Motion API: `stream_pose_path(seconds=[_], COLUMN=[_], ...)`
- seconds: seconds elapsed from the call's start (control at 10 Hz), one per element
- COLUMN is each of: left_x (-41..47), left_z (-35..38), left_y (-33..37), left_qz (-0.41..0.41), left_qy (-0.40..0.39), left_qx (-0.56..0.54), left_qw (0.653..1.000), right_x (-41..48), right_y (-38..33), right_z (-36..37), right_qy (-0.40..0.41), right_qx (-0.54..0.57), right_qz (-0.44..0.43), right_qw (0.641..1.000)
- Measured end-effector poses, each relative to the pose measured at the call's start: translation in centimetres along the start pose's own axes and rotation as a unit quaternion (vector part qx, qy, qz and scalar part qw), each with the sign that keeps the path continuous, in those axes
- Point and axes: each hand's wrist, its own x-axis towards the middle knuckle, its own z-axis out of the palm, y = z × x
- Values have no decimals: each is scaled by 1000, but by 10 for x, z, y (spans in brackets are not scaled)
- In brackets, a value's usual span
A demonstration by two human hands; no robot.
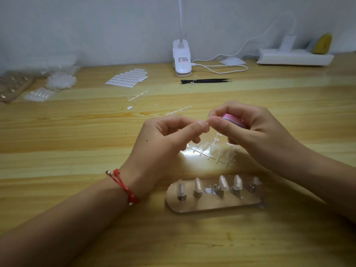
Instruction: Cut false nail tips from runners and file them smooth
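Above the middle of the tabletop (77, 132), the fingers (202, 125) of the left hand (169, 139) are curled. Thumb and forefinger pinch a small clear nail tip (207, 123), of which only an edge shows. The fingers of the right hand (256, 135) are curled round a pink file block (234, 120), its end close against the pinched tip. Both hands meet at the fingertips, raised off the surface. The forearms enter from the near left and near right, and the left wrist carries a red cord bracelet (123, 186).

Directly beneath the hands, partly hidden by them, lie clear runners (213, 151) with several tips attached. On the near side of these stands a clear holder (212, 205) with tips mounted upright on its pegs. Just beyond the hands lies a bare runner (179, 110). Farther off to the left are another runner piece (135, 96) and a sheet of white oval tabs (128, 77). A thin black tool (206, 81) lies in front of a white clip lamp (182, 58). The lamp's cable (221, 66) runs right toward a white power strip (294, 57) at the far right. Bags of clear tips (61, 79), blurred, sit at the far left.
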Motion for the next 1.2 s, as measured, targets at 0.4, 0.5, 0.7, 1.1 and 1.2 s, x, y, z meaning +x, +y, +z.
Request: stream_pose_path(seconds=[0.4, 0.5, 0.7, 1.1, 1.2], left_x=[1, 5, 9, 10, 8], left_z=[-1, -4, -6, -7, -5], left_y=[-1, 0, -6, -11, -9], left_qz=[-51, -76, -83, -71, -68], left_qy=[-8, 9, 23, 16, 24], left_qx=[-21, -43, -39, -33, -27], left_qw=[998, 996, 996, 997, 997], right_x=[-3, 0, -34, -56, -58], right_y=[-3, -18, -33, -38, -33], right_z=[-9, -26, -54, -54, -53], right_qy=[53, 6, -132, -140, -148], right_qx=[-261, -215, -253, -282, -280], right_qz=[-187, -139, -75, -18, -23], right_qw=[945, 967, 955, 949, 948])
